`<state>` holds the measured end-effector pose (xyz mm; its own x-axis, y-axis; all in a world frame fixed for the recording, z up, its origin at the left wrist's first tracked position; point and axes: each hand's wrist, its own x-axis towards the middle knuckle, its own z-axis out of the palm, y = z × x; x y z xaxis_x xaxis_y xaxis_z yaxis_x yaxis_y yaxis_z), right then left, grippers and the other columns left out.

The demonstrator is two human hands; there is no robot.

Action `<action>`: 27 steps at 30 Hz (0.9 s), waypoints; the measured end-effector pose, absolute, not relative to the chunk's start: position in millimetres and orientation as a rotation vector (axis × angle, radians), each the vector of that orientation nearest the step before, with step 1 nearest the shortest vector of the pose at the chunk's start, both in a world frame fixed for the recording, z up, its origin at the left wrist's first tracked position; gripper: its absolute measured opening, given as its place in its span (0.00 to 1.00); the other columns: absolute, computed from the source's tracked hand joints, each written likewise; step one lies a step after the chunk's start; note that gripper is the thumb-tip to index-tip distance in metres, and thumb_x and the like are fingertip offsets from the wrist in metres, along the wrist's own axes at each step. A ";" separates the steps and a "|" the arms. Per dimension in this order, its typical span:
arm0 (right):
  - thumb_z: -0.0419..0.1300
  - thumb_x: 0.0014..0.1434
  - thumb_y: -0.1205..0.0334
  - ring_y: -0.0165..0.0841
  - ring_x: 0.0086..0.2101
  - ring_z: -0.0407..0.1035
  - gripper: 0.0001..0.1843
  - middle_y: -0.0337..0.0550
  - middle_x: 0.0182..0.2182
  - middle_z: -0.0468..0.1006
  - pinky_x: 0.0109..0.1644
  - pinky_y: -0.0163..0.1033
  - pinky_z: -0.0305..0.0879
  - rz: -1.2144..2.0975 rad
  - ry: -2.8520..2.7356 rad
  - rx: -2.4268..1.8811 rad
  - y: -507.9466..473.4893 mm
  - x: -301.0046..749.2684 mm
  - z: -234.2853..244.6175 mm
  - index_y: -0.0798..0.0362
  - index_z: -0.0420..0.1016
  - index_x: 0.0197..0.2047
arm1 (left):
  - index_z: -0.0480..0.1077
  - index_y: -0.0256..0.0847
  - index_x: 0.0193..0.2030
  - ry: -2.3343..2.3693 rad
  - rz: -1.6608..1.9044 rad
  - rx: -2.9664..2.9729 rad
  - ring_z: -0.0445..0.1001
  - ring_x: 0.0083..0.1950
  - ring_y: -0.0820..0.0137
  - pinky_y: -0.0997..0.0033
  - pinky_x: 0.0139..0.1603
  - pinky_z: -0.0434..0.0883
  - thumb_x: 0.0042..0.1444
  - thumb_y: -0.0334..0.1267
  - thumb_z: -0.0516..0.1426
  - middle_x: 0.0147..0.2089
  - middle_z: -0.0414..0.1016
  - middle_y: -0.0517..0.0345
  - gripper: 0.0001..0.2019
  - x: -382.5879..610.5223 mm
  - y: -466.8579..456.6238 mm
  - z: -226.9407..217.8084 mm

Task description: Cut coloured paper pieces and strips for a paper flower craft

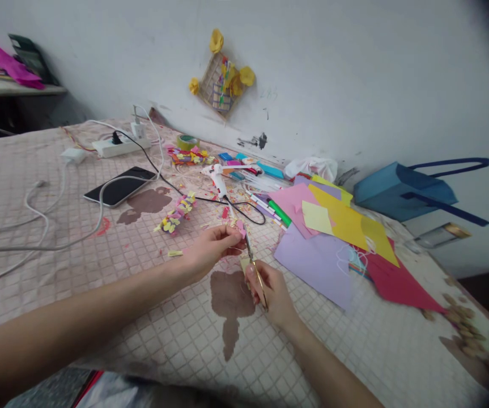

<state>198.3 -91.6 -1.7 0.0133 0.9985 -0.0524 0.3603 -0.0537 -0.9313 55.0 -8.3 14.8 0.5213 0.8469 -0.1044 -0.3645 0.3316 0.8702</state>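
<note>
My left hand (210, 252) pinches a small scrap of pink paper (241, 228) between thumb and fingers, above the quilted bed cover (176, 323). My right hand (273, 292) is shut on a pair of slim gold-coloured scissors (255, 269), whose tips point up toward the scrap. The handles are partly hidden by my fingers. A strip of glued paper flowers (176, 214) in yellow and pink lies to the left of my hands. Paper snippets are scattered around them.
Sheets of lilac, yellow, pink and crimson paper (312, 260) lie to the right. Behind are a hot glue gun (217, 178), markers, a tape roll (187, 141), a phone (119, 186) and a power strip (119, 147) with trailing cables. A blue bag (403, 192) sits at the wall.
</note>
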 end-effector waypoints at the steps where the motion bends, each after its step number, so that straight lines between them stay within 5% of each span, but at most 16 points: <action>1: 0.50 0.58 0.46 0.23 0.17 0.53 0.20 0.32 0.16 0.58 0.20 0.30 0.49 1.049 -1.447 -1.522 -91.7 198.1 -1.6 0.54 0.62 0.25 | 0.65 0.35 0.28 0.622 0.862 0.914 0.70 0.31 0.76 0.72 0.37 0.65 0.47 0.38 0.62 0.28 0.71 0.59 0.10 55.1 -8.4 14.8; 27: 0.50 0.58 0.47 0.25 0.17 0.53 0.20 0.33 0.16 0.59 0.20 0.31 0.48 0.994 -1.469 -1.530 -91.7 199.3 -2.1 0.53 0.62 0.23 | 0.66 0.35 0.28 0.609 0.862 0.933 0.70 0.32 0.76 0.71 0.40 0.66 0.48 0.37 0.61 0.28 0.71 0.59 0.09 53.6 -6.1 15.4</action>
<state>199.3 -91.7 -2.1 0.0271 0.9994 -0.0206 0.3911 -0.0296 -0.9199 53.6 -6.1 15.4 0.5291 0.8441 -0.0868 -0.3635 0.3178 0.8757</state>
